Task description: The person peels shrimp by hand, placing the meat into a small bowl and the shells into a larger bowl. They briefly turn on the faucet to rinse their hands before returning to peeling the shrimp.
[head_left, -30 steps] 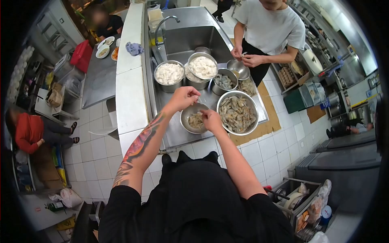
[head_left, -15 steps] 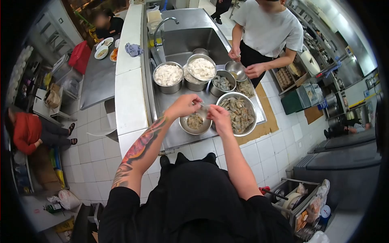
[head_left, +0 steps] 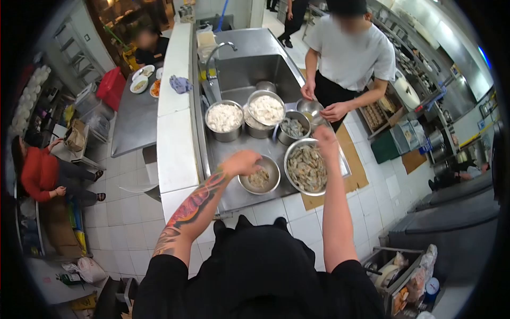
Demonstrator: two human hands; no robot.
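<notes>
My left hand (head_left: pixel 243 162) hangs over the left rim of a small steel bowl (head_left: pixel 273 183), its fingers curled and smeared by motion. Inside that bowl lies a small heap of shrimp (head_left: pixel 259 178). To the right stands a wide steel bowl (head_left: pixel 287 178) filled with whole grey-brown shrimp (head_left: pixel 308 167). Raised over the far right rim of the wide bowl, my right hand (head_left: pixel 326 141) is blurred, so I cannot tell what its fingers hold. Just behind it are a pot of grey peeled shrimp (head_left: pixel 292 127) and a steel bowl (head_left: pixel 308 106) at a co-worker's hands.
Two steel pots of whitish food (head_left: pixel 224 117) (head_left: pixel 266 109) stand near the sink basin (head_left: pixel 249 69) and its tap (head_left: pixel 212 61). A co-worker in a white shirt (head_left: pixel 350 53) faces me across the counter. A white tiled ledge (head_left: pixel 176 133) runs along the left; cardboard (head_left: pixel 350 159) lies on the right.
My hands were together over the small bowl; they have parted. The right one has moved forward and right, over the wide bowl; the left has dropped lower and left.
</notes>
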